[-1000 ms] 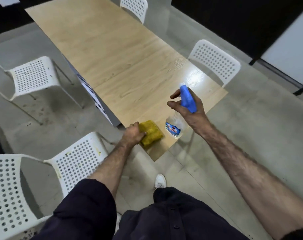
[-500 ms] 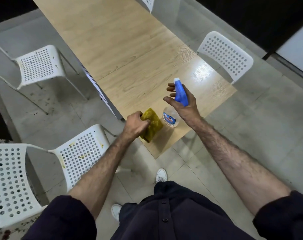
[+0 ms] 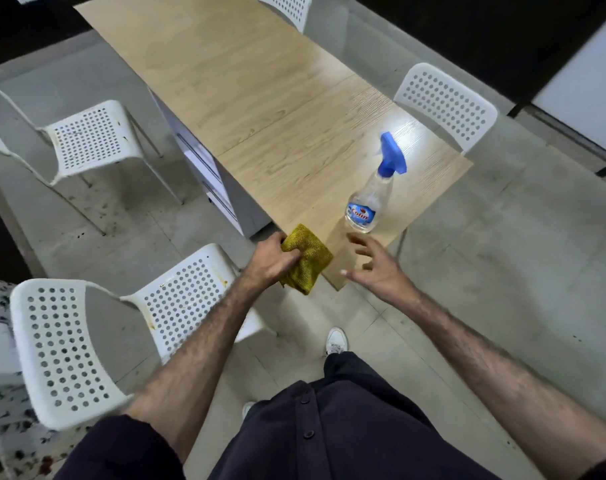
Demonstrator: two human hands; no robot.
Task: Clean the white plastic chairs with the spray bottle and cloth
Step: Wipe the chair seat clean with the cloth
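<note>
Released from my right hand (image 3: 377, 268), the clear plastic spray bottle with the blue trigger head (image 3: 374, 192) now stands on the wooden counter (image 3: 260, 98). That hand hovers near it, fingers spread apart. My left hand (image 3: 270, 261) grips the yellow cloth (image 3: 308, 258) at the counter's near corner.

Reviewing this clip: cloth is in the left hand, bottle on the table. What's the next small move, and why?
Probably carry the yellow cloth, gripped by the left hand, down to the seat of the nearest white chair and wipe. That seat shows yellowish stains along its edge, the spray bottle stands on the table, and the right hand is open and holds nothing.
</note>
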